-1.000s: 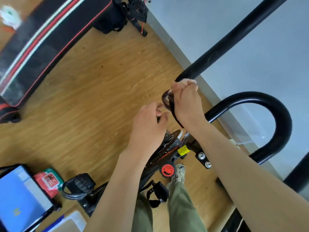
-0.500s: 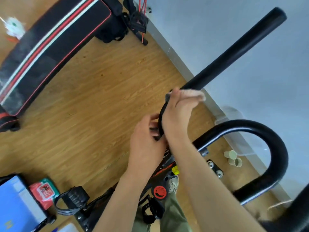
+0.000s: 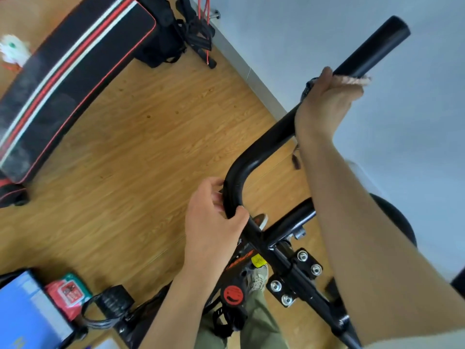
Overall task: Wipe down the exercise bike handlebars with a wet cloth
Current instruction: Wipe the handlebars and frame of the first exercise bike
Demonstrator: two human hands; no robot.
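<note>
The exercise bike's black handlebar (image 3: pixel 266 144) rises from the stem, bends, and runs up and right to its end near the wall. My right hand (image 3: pixel 324 102) is wrapped round the upper straight part with a pale cloth (image 3: pixel 357 80) pressed between palm and bar; only the cloth's edge shows past my fingers. My left hand (image 3: pixel 216 217) grips the bar at its lower bend. A second handlebar loop (image 3: pixel 292 220) is mostly hidden behind my right forearm.
A black padded bench with red and white stripes (image 3: pixel 65 76) lies on the wooden floor at the left. A red wipes packet (image 3: pixel 68 293) and a blue box (image 3: pixel 22 311) sit at the lower left. The grey wall (image 3: pixel 352 26) is close behind the bar.
My right hand has slid with the cloth up the bar toward its end. My left hand has closed on the lower bend. The view has shifted down and left.
</note>
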